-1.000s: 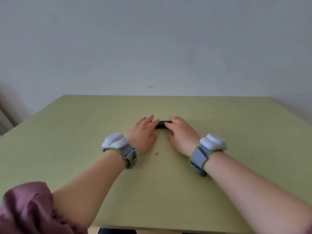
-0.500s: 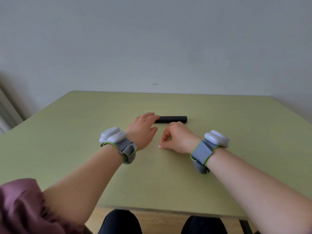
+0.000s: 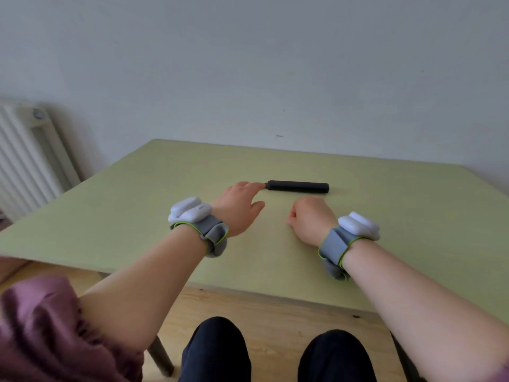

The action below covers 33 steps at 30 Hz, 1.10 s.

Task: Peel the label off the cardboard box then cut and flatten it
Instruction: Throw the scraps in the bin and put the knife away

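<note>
A slim black cutter (image 3: 298, 186) lies flat across the middle of the green table (image 3: 399, 210). My left hand (image 3: 239, 208) rests on the table with straight fingers, its fingertips touching the cutter's left end. My right hand (image 3: 309, 219) sits just in front of the cutter with its fingers curled under into a loose fist, holding nothing and apart from the cutter. No cardboard box or label is in view.
A white radiator (image 3: 24, 158) stands against the wall at the left. The table's near edge runs above my knees (image 3: 217, 351), over a wooden floor. A plain wall backs the table.
My right hand came off the black cutter, drew back toward me and curled into a fist. My left hand stayed by the cutter's left end. The view tilted down and back.
</note>
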Each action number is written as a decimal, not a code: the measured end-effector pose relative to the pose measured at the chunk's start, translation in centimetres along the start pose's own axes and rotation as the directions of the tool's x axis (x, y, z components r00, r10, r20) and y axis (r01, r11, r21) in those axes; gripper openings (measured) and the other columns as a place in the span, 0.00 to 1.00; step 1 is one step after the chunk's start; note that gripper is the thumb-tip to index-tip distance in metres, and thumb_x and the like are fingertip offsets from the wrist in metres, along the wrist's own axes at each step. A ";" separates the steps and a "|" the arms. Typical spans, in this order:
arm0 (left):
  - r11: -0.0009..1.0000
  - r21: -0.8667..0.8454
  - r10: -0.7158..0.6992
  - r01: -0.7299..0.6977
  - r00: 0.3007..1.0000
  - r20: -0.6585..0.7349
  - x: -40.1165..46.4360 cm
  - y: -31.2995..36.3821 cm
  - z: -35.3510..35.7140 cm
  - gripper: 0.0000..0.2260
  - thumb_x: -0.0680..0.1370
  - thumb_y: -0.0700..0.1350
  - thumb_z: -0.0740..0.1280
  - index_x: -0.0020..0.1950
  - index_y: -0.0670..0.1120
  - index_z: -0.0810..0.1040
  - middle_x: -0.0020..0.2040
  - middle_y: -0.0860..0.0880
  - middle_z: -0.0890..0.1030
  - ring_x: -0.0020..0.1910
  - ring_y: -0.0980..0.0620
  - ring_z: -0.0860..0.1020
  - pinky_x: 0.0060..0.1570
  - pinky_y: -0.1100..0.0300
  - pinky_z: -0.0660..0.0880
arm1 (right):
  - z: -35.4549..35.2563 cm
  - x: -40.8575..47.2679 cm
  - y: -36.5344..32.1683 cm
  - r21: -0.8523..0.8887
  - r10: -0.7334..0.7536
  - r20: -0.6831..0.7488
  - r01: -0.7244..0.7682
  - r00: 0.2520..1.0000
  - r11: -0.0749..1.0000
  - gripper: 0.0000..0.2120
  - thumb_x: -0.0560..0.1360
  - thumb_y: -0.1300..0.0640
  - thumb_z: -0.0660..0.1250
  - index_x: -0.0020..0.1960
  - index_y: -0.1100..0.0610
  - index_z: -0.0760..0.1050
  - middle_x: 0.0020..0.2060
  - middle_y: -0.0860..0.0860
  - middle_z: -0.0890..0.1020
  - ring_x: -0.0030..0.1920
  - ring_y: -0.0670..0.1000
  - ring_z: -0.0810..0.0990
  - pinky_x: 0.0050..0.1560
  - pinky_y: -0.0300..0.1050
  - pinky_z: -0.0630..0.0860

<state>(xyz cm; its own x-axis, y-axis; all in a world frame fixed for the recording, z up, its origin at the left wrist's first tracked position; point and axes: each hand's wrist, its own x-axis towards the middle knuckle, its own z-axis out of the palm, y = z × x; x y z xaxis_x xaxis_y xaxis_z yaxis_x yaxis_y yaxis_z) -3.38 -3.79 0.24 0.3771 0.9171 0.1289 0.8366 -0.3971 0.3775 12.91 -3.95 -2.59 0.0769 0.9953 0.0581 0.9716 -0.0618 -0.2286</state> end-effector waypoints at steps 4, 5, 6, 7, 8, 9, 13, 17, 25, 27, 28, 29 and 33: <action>1.000 -0.015 -0.020 0.020 1.000 0.000 -1.4 -0.9 -0.7 0.21 0.81 0.48 0.56 0.74 0.49 0.60 0.74 0.47 0.64 0.72 0.47 0.62 0.69 0.55 0.61 | 0.0 -0.7 -1.2 0.000 -0.017 -0.005 0.017 1.000 1.000 0.09 0.76 0.56 0.63 0.49 0.60 0.78 0.49 0.57 0.81 0.51 0.58 0.78 0.52 0.49 0.75; 0.999 -0.023 -0.024 0.024 1.000 -0.001 -1.6 -1.1 -0.8 0.21 0.81 0.48 0.56 0.74 0.49 0.60 0.74 0.47 0.64 0.72 0.47 0.62 0.69 0.55 0.61 | -0.2 -0.9 -1.4 0.027 -0.021 -0.006 0.021 1.000 0.999 0.07 0.75 0.58 0.63 0.48 0.59 0.78 0.49 0.56 0.81 0.51 0.58 0.78 0.52 0.49 0.75; 0.999 -0.029 -0.027 0.027 1.000 -0.002 -1.9 -1.3 -0.9 0.21 0.81 0.48 0.56 0.74 0.49 0.60 0.74 0.47 0.64 0.72 0.47 0.62 0.69 0.55 0.61 | -0.3 -1.1 -1.6 0.054 -0.033 -0.013 0.034 0.999 0.998 0.05 0.75 0.59 0.64 0.47 0.58 0.77 0.49 0.56 0.81 0.51 0.57 0.78 0.52 0.48 0.75; 0.999 -0.030 -0.024 0.024 1.000 0.003 -1.9 -1.2 -0.9 0.21 0.81 0.48 0.56 0.74 0.49 0.60 0.73 0.47 0.64 0.72 0.47 0.63 0.69 0.55 0.61 | -0.6 -1.2 -1.4 0.078 -0.042 -0.024 0.044 0.999 0.996 0.03 0.74 0.61 0.65 0.46 0.57 0.77 0.49 0.55 0.81 0.51 0.57 0.78 0.52 0.48 0.75; 0.999 -0.030 -0.024 0.024 1.000 0.006 -2.0 -1.2 -0.9 0.21 0.81 0.48 0.56 0.74 0.49 0.60 0.73 0.46 0.64 0.72 0.46 0.63 0.69 0.55 0.61 | -0.7 -1.2 -1.3 0.094 -0.056 -0.039 0.059 0.998 0.994 0.03 0.73 0.61 0.66 0.45 0.55 0.76 0.49 0.55 0.81 0.51 0.56 0.78 0.52 0.47 0.74; 0.999 -0.031 -0.024 0.024 1.000 0.006 -2.2 -1.3 -0.9 0.21 0.81 0.47 0.56 0.74 0.49 0.61 0.73 0.46 0.65 0.72 0.46 0.63 0.69 0.55 0.61 | -0.7 -1.3 -1.3 0.106 -0.061 -0.058 0.067 0.996 0.992 0.04 0.72 0.62 0.67 0.43 0.54 0.75 0.49 0.54 0.81 0.51 0.56 0.78 0.52 0.46 0.74; 0.999 -0.044 -0.026 0.026 1.000 0.014 -2.6 -1.5 -0.8 0.21 0.81 0.47 0.56 0.74 0.49 0.61 0.73 0.46 0.65 0.71 0.47 0.64 0.69 0.56 0.62 | -0.5 -1.5 -1.4 0.122 -0.055 -0.092 0.066 0.994 0.990 0.08 0.72 0.64 0.65 0.41 0.52 0.70 0.47 0.54 0.80 0.49 0.56 0.77 0.50 0.46 0.74; 0.998 -0.052 -0.029 0.031 0.999 0.041 -2.6 -1.4 -0.8 0.20 0.82 0.48 0.55 0.74 0.49 0.61 0.73 0.47 0.65 0.71 0.47 0.64 0.69 0.55 0.62 | -1.0 -1.1 -1.1 0.322 -0.023 -0.102 0.055 0.995 0.945 0.06 0.72 0.64 0.65 0.44 0.54 0.72 0.41 0.51 0.77 0.46 0.53 0.76 0.46 0.42 0.70; 0.999 -0.053 -0.002 0.008 0.995 0.098 -1.8 -0.6 0.0 0.19 0.82 0.48 0.55 0.73 0.49 0.63 0.71 0.47 0.67 0.70 0.48 0.65 0.67 0.57 0.62 | -2.0 -1.2 -0.6 0.154 -0.051 0.031 0.046 0.998 0.987 0.04 0.70 0.57 0.71 0.44 0.56 0.81 0.44 0.51 0.83 0.44 0.50 0.77 0.44 0.39 0.69; 0.999 -0.054 0.002 0.004 0.995 0.102 -1.6 -0.5 0.2 0.19 0.82 0.48 0.55 0.74 0.49 0.62 0.71 0.47 0.68 0.69 0.48 0.66 0.67 0.58 0.63 | -1.6 -1.1 -0.7 0.099 -0.051 0.040 0.047 0.998 0.994 0.04 0.71 0.56 0.70 0.44 0.55 0.81 0.45 0.52 0.83 0.45 0.51 0.78 0.45 0.40 0.71; 0.999 -0.053 0.004 0.001 0.995 0.100 -1.5 -0.5 0.3 0.20 0.82 0.48 0.55 0.74 0.49 0.62 0.70 0.47 0.68 0.69 0.48 0.66 0.66 0.58 0.63 | -1.4 -1.1 -0.8 0.079 -0.045 0.041 0.042 0.998 0.996 0.03 0.72 0.56 0.69 0.44 0.55 0.81 0.46 0.52 0.83 0.47 0.53 0.79 0.47 0.42 0.73; 0.999 -0.053 0.005 0.000 0.995 0.101 -1.5 -0.4 0.4 0.20 0.82 0.48 0.55 0.74 0.49 0.62 0.70 0.47 0.68 0.69 0.48 0.66 0.66 0.58 0.63 | -1.2 -1.1 -0.9 0.041 -0.038 0.039 0.037 0.998 0.998 0.03 0.72 0.57 0.68 0.44 0.55 0.80 0.46 0.53 0.83 0.48 0.54 0.79 0.49 0.43 0.74; 0.998 -0.059 0.009 -0.003 0.994 0.104 -1.4 -0.4 0.7 0.19 0.82 0.47 0.56 0.73 0.49 0.63 0.69 0.48 0.69 0.68 0.48 0.67 0.65 0.59 0.63 | -0.4 -1.5 -1.9 -0.294 -0.131 0.002 0.126 0.991 0.947 0.09 0.76 0.59 0.61 0.51 0.58 0.78 0.51 0.56 0.79 0.53 0.58 0.76 0.50 0.46 0.71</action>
<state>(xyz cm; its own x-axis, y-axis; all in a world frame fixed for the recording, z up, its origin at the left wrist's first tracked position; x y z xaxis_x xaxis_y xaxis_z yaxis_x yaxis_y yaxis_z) -3.91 -4.91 -0.71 0.4244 0.9048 0.0359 0.8104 -0.3973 0.4306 11.03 -5.37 -1.82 -0.0511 0.9950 0.0853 0.9961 0.0446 0.0765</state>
